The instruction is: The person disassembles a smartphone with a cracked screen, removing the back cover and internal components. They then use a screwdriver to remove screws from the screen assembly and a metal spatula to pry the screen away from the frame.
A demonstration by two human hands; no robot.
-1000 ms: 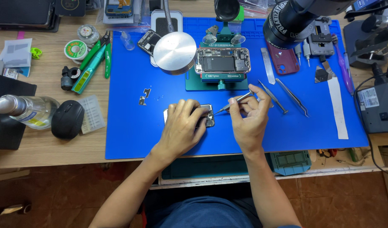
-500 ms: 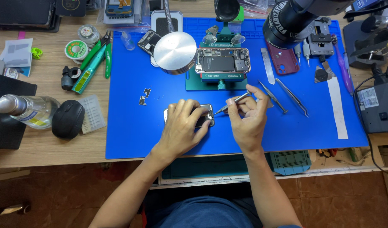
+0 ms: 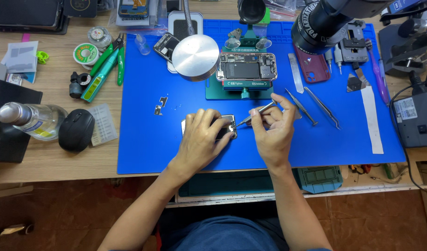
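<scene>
My left hand (image 3: 202, 139) lies flat over a small phone part (image 3: 228, 126) on the blue work mat (image 3: 143, 144), pinning it down with the fingers. My right hand (image 3: 271, 130) pinches a thin screwdriver (image 3: 255, 114), its tip pointing left and down at the part's right edge. Most of the part is hidden under my left fingers. An opened phone (image 3: 246, 67) sits clamped in a green holder (image 3: 239, 88) just beyond my hands.
Two tweezers (image 3: 313, 107) lie right of my hand. A round metal disc (image 3: 196, 56), small metal brackets (image 3: 160, 106), a microscope barrel (image 3: 323, 21), a bottle (image 3: 32, 120), a black mouse (image 3: 76, 129), green cutters (image 3: 102, 69) and a grey box (image 3: 416, 121) surround the mat.
Both hands stay over the part. The right hand has shifted slightly, with the screwdriver tip kept at the part's edge.
</scene>
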